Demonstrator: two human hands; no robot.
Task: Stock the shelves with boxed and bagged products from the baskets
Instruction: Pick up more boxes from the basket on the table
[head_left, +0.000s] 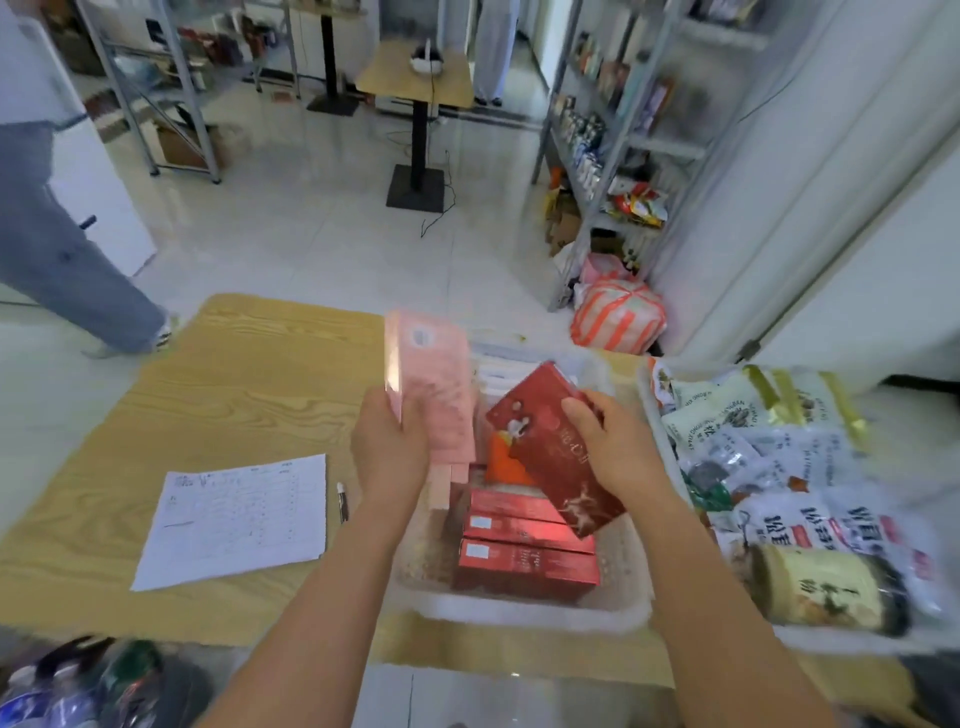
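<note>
My left hand grips a pale pink box and holds it upright above a clear plastic basket. A dark red box is tilted over the same basket, gripped at its upper edge by my right hand. Inside the basket lie three red boxes stacked flat, some pink boxes and white packs at the far end. A second basket on the right is heaped with white and green bagged snacks.
The baskets sit on a wooden table with a printed sheet and a pen. Metal shelves with goods stand at the right, more shelves at far left. A striped bag lies on the floor. A person walks at left.
</note>
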